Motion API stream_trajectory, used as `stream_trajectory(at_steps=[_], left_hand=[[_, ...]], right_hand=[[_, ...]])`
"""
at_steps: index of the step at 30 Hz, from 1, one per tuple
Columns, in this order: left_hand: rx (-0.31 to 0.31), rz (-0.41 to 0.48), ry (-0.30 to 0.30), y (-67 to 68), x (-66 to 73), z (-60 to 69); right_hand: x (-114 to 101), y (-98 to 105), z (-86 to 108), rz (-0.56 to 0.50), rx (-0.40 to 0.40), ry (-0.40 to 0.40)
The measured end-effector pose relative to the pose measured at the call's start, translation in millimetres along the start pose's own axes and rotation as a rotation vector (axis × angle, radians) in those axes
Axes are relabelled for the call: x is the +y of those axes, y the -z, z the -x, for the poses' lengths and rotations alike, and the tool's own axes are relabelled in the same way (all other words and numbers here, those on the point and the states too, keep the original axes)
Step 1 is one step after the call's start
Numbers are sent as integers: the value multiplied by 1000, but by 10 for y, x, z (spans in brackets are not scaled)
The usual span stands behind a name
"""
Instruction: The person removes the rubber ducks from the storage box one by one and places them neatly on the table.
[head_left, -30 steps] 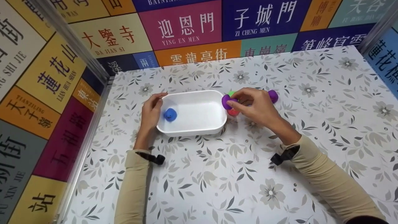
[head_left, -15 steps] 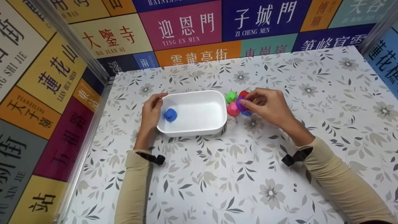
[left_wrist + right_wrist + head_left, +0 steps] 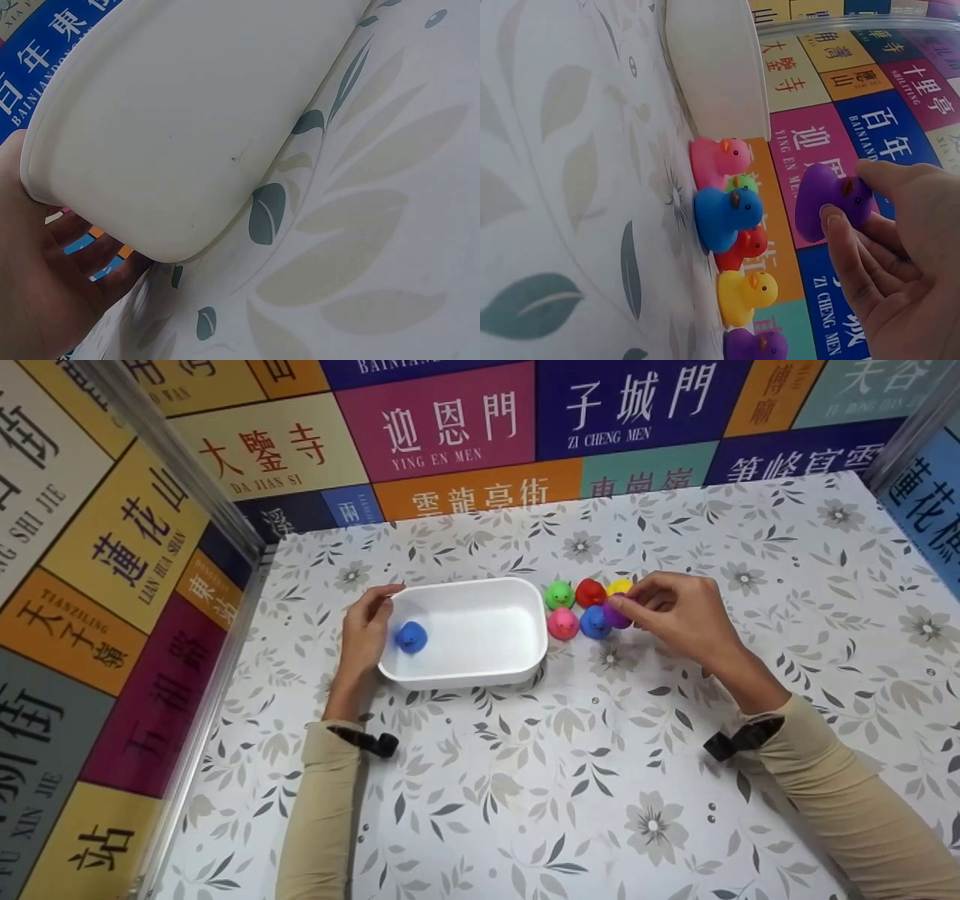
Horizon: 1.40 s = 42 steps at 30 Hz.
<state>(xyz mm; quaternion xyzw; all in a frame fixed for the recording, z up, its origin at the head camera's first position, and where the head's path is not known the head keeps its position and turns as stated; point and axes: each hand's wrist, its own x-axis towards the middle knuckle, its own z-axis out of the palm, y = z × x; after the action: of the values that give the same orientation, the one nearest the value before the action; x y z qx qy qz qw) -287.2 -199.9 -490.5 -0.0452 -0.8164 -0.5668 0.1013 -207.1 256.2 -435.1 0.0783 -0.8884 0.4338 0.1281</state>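
Observation:
A purple rubber duck (image 3: 829, 201) is pinched between the thumb and fingers of my right hand (image 3: 679, 607), raised above the table. Below it several ducks stand close together: green (image 3: 559, 595), red (image 3: 591, 592), pink (image 3: 563, 623), blue (image 3: 597, 622) and partly covered yellow (image 3: 748, 298). Another purple duck (image 3: 756, 345) shows at the bottom of the right wrist view; my hand hides it in the head view. My left hand (image 3: 365, 630) holds the left end of a white tub (image 3: 465, 681), fingers curved round its outer wall. Inside the tub, at left, sits one blue duck (image 3: 410, 637).
A white table (image 3: 487, 795) with a grey leaf and flower print lies under everything. Colourful panels with Chinese lettering (image 3: 442, 424) rise behind the table and along its left and right sides. The ducks stand close to the tub's right end.
My right hand has moved right, away from the tub's edge, with the purple duck still in its fingers, uncovering the ducks below. The left hand and tub have stayed put.

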Motion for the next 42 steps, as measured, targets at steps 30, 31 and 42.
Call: stream_trajectory(at_steps=[30, 31, 42], left_hand=[[-13, 49, -8, -12, 0, 3], [-15, 51, -10, -13, -1, 3], [-11, 10, 20, -5, 9, 13]], right_hand=[[292, 61, -5, 192, -241, -164], [297, 70, -7, 193, -251, -174], [289, 233, -33, 183, -443, -105]])
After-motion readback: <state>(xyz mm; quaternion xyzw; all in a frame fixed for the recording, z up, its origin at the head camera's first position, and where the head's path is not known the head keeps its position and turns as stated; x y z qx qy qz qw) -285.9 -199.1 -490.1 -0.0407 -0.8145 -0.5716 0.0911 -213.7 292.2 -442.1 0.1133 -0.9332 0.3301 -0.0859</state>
